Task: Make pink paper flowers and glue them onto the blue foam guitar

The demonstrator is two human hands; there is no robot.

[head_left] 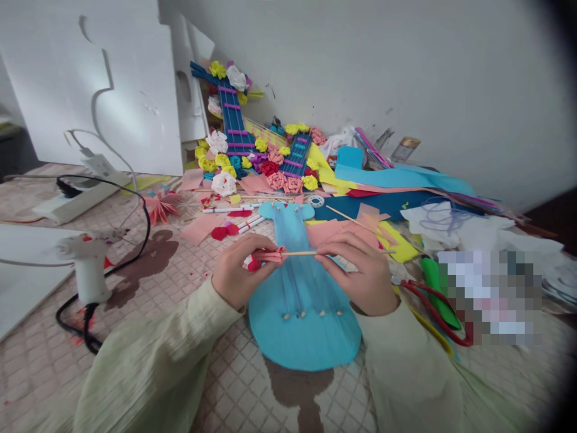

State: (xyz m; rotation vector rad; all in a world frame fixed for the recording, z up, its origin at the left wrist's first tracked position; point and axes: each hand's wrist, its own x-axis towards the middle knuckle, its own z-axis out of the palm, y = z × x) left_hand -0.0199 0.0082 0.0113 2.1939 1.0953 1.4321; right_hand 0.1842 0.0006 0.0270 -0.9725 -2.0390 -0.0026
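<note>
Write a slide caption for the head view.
Left hand pinches pink paper on a stick held by the right hand, above a blue guitar.

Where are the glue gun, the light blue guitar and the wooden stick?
glue gun (89, 273): head view, white handle.
light blue guitar (306, 337): head view, round body.
wooden stick (300, 253): head view, bare middle.

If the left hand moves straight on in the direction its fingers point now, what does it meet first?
Probably the right hand: the left hand points right along the thin stick that both hold, just above the blue paper guitar.
</note>
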